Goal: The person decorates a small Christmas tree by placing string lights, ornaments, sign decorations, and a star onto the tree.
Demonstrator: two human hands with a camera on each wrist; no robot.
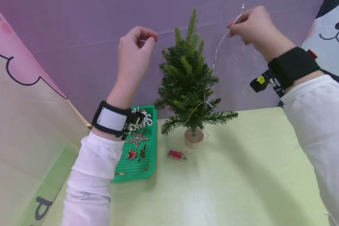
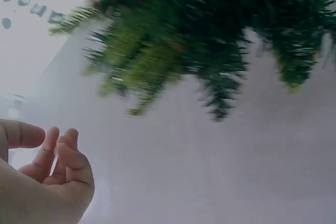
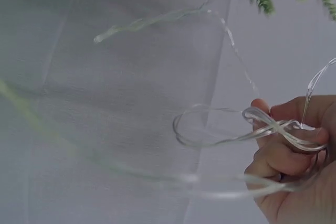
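Green tray [image 1: 132, 178] — 1 star [image 1: 137, 139], lettering [image 1: 142, 122], berry sprig [image 1: 142, 153] | right fingers [image 3: 283, 158] pinch wire [image 3: 273, 127] | left fingers [image 2: 74, 161] loosely bent

Blurred tree [image 2: 173, 30], cut off above in left wrist view

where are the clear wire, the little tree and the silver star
Clear wire [image 3: 275, 127]: right wrist view, where its looped strands cross.
Little tree [image 1: 187, 83]: head view, middle of its green branches.
Silver star [image 1: 137, 139]: head view, its centre.
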